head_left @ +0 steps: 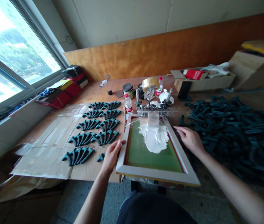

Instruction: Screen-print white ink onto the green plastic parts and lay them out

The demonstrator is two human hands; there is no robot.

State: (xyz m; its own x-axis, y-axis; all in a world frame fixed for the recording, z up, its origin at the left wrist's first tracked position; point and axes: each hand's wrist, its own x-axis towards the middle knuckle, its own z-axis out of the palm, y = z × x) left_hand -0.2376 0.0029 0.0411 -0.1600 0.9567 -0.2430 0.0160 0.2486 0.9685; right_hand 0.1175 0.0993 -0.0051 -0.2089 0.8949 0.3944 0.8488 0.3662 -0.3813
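A screen-printing frame (156,174) with green mesh lies in front of me, hinged at its far end. White ink (156,144) is spread over the upper mesh, with a translucent squeegee blade (153,120) standing in it. My left hand (111,155) is closed at the frame's left edge, thumb against the rim. Just beyond the right edge, my right hand (191,139) has its fingers curled together, fingertips close to the frame; what they hold, if anything, is hidden. Dark green curved handles (78,155) lie in fanned rows on cardboard at left; one small piece (101,157) is beside my left hand.
A large heap of dark curved pieces (239,133) covers the right side. Behind the metal hinge clamp (150,107) stand a tape roll (150,84), an ink can (127,89) and bottles, one a clear bottle (128,104). An open cardboard box (206,84) sits at back right.
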